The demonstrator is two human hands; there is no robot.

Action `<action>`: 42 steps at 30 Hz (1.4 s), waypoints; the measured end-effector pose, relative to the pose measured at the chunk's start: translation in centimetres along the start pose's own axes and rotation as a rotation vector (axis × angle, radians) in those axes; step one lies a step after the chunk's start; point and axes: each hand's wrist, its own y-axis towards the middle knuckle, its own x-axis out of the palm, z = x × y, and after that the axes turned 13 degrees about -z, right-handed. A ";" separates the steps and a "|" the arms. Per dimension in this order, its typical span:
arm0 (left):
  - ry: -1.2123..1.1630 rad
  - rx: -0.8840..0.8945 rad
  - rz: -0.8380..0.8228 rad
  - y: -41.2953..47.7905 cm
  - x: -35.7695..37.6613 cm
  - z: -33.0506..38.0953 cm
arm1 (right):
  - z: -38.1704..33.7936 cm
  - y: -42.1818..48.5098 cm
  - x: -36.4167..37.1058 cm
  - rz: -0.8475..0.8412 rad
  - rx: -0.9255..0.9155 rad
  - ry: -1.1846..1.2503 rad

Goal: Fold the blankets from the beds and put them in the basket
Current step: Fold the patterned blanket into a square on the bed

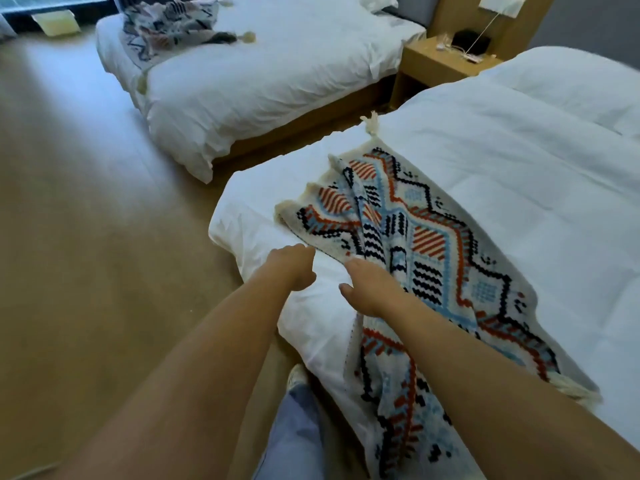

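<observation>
one nightstand (433, 64) is standing between two beds: the near bed (485, 168) in front of it, the far bed (277, 81) to its left. two patterned blankets are lying, one on each bed: the near blanket (433, 244) well in front of the nightstand, the far blanket (169, 26) well to its left. two hands, the left hand (294, 268) and the right hand (370, 289), are showing in front of the nightstand.

Blanket (429, 244): cream, red-blue-black zigzags; duvet (519, 174) white.
</observation>
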 end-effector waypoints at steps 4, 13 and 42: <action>0.009 0.011 -0.090 8.9 -2.0 -4.7 | 0.0 8.9 -2.3 -0.109 0.058 0.074; -0.261 -0.135 0.014 25.3 -4.7 -10.6 | 2.4 26.0 -5.9 -0.212 0.139 0.174; -0.904 -0.617 -0.204 40.6 -3.6 -22.2 | -3.1 47.4 -3.7 -0.420 -0.020 0.142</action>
